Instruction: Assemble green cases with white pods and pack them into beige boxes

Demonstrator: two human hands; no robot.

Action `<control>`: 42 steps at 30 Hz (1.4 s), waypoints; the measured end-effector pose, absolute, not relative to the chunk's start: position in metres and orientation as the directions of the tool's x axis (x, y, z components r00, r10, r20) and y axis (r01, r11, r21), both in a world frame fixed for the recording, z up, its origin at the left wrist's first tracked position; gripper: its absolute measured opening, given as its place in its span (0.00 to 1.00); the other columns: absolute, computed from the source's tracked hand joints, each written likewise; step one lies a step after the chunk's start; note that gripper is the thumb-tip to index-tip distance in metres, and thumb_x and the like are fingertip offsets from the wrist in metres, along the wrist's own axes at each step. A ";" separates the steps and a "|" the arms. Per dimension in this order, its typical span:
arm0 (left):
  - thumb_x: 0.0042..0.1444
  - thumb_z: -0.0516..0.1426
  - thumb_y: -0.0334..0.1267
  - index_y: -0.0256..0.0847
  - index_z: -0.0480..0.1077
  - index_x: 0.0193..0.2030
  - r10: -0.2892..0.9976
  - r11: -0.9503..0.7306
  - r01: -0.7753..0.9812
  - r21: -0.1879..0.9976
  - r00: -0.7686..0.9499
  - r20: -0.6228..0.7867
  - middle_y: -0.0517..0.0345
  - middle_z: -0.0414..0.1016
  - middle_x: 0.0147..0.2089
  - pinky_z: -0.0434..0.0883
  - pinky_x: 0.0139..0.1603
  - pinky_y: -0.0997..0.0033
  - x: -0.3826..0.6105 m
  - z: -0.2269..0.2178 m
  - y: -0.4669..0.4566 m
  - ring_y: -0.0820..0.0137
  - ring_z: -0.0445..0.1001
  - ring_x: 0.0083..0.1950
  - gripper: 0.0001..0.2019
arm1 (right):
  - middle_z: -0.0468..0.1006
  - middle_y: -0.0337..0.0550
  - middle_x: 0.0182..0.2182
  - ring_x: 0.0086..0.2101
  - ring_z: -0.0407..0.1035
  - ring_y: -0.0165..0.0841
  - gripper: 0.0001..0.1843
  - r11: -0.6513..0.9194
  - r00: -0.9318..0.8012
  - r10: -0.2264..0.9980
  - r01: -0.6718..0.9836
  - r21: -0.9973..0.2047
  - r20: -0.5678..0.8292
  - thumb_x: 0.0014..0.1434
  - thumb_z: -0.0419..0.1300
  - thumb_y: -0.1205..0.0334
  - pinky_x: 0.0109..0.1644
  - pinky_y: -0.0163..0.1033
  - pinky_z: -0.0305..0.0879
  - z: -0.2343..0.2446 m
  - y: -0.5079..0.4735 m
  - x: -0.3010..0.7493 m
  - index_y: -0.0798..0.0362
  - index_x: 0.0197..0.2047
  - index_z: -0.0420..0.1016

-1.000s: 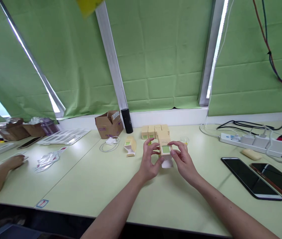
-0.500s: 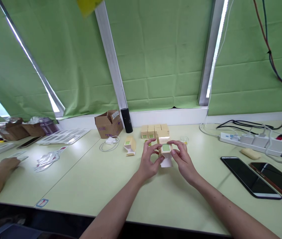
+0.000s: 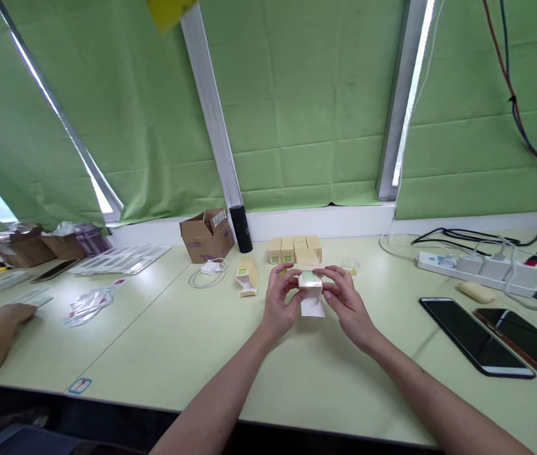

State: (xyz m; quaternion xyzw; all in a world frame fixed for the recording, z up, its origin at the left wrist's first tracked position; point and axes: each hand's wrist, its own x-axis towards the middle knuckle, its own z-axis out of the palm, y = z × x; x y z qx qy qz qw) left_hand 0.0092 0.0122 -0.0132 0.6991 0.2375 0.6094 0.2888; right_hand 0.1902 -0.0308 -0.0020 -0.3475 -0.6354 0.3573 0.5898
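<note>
I hold a small cream carton with a green panel (image 3: 310,282) just above the pale green table (image 3: 192,354), its white flap hanging below. My left hand (image 3: 278,302) pinches its left side and my right hand (image 3: 346,302) grips its right side, fingers curled round it. A row of matching small cartons (image 3: 294,249) stands right behind my hands. One more carton (image 3: 248,277) lies open to the left.
A brown cardboard box (image 3: 206,235), a black cylinder (image 3: 241,229) and a white charger with cable (image 3: 210,270) sit at the back. Two phones (image 3: 477,336) and a power strip (image 3: 481,268) lie right. Another person's hand (image 3: 5,316) rests far left near plastic packets (image 3: 92,301).
The carton in my hands has tipped so its green panel now faces more upward and sits lower. The other person's hand at the left has drawn back slightly.
</note>
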 end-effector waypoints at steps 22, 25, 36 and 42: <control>0.63 0.61 0.33 0.45 0.73 0.57 0.661 -0.746 0.039 0.665 0.166 0.731 0.47 0.61 0.63 0.80 0.55 0.57 0.009 -0.013 0.010 0.67 0.78 0.51 0.16 | 0.58 0.45 0.60 0.45 0.76 0.33 0.17 0.528 -0.033 0.849 0.004 -0.849 0.527 0.67 0.61 0.54 0.58 0.51 0.75 -0.004 -0.025 0.190 0.37 0.59 0.73; 0.64 0.61 0.34 0.45 0.72 0.57 0.643 -0.764 0.069 0.642 0.173 0.746 0.47 0.61 0.62 0.80 0.55 0.57 0.008 -0.014 0.010 0.67 0.78 0.51 0.15 | 0.58 0.45 0.59 0.44 0.77 0.33 0.17 0.528 -0.025 0.849 0.006 -0.849 0.527 0.67 0.61 0.53 0.57 0.50 0.76 -0.007 -0.023 0.190 0.37 0.58 0.74; 0.64 0.59 0.31 0.47 0.71 0.60 0.576 -0.818 0.144 0.558 0.206 0.791 0.47 0.61 0.62 0.81 0.53 0.56 0.007 -0.018 0.012 0.66 0.77 0.52 0.18 | 0.59 0.46 0.57 0.42 0.76 0.32 0.16 0.542 0.002 0.840 0.041 -0.840 0.542 0.68 0.60 0.53 0.56 0.51 0.77 -0.014 -0.018 0.192 0.38 0.58 0.75; 0.64 0.60 0.31 0.47 0.70 0.60 0.588 -0.809 0.145 0.570 0.210 0.781 0.47 0.60 0.62 0.81 0.53 0.55 0.008 -0.016 0.010 0.66 0.77 0.51 0.19 | 0.59 0.45 0.57 0.41 0.76 0.31 0.16 0.541 0.011 0.840 0.029 -0.840 0.542 0.67 0.61 0.53 0.56 0.50 0.77 -0.012 -0.019 0.192 0.39 0.57 0.76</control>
